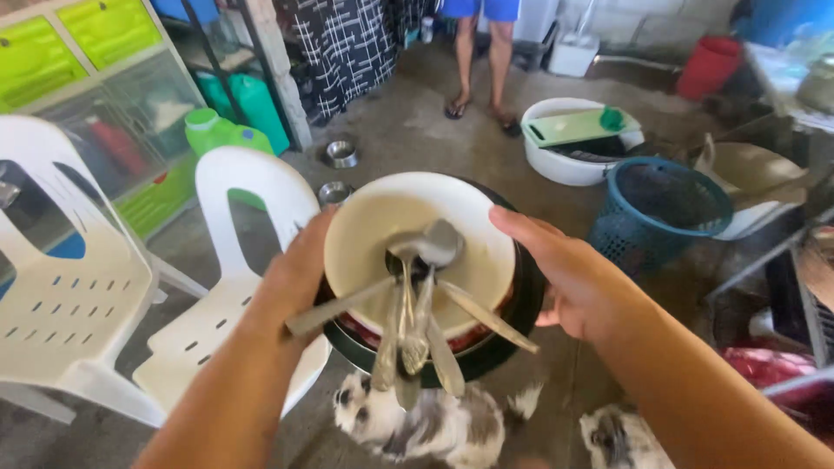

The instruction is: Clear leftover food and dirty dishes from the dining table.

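Spoons (417, 304) in bowl (373, 226); dogs (434, 426) below

Two bare arms come up from the bottom of the picture, one on each side. No sleeves cover them as far as the picture shows (the upper arms are cut off by the edge). The left hand (295, 274) and the right hand (569, 278) wear no gloves. No rings, watch or bands show on the fingers or wrists.

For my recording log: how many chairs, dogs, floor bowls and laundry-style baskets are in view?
White plastic chairs: 2
Dogs: 2
Metal floor bowls: 2
Blue basket: 1
Total: 7
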